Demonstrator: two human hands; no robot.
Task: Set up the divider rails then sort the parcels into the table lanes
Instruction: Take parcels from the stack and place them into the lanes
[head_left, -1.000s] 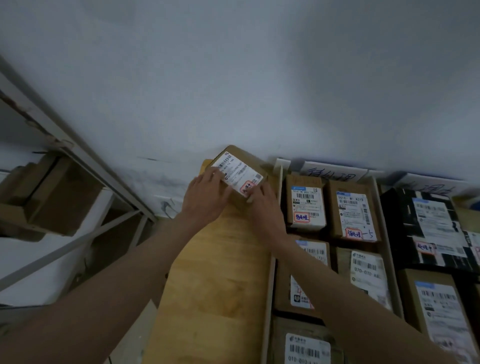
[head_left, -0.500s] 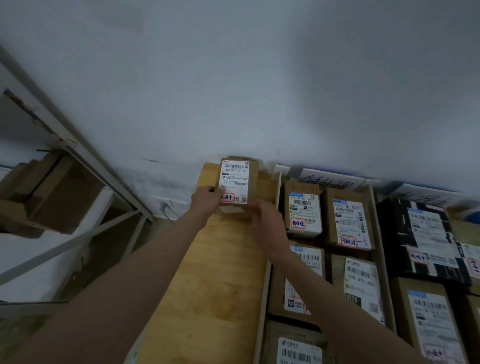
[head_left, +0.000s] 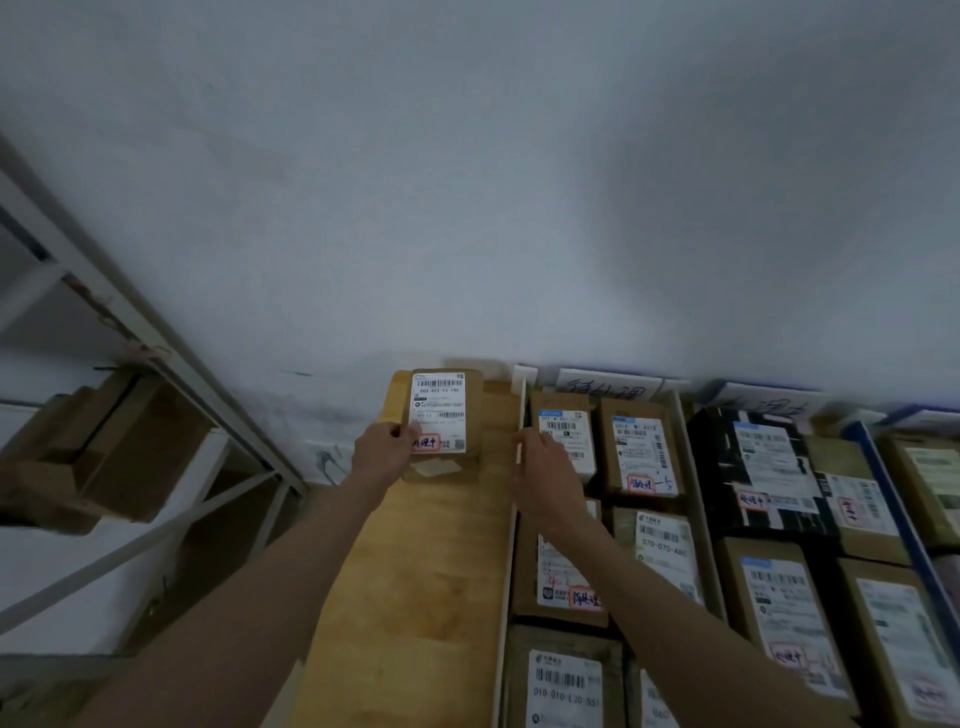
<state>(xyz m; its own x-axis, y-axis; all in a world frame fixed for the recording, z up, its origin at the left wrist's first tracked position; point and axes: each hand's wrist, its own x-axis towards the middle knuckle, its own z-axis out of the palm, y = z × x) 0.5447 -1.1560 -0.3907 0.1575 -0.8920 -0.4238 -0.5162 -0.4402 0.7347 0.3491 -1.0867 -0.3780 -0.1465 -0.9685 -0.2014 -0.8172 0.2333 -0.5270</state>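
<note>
Far left of my hands a metal rack (head_left: 156, 364) holds brown cartons. My left hand (head_left: 382, 453) pinches the near left corner of the parcel (head_left: 440, 415), thumb on its label. The parcel lies flat at the far end of the bare wooden lane (head_left: 415, 582), close to the wall, its long axis running away from me along the lane. My right hand (head_left: 545, 467) sits just right of the parcel, apart from it, fingers by the white rail (head_left: 511, 540); whether they grip the rail I cannot tell. The left hand is the nearer one, so I judge any final nudge falls to it. Right of my hands, the next lanes (head_left: 649, 519) are packed with labelled parcels.
</note>
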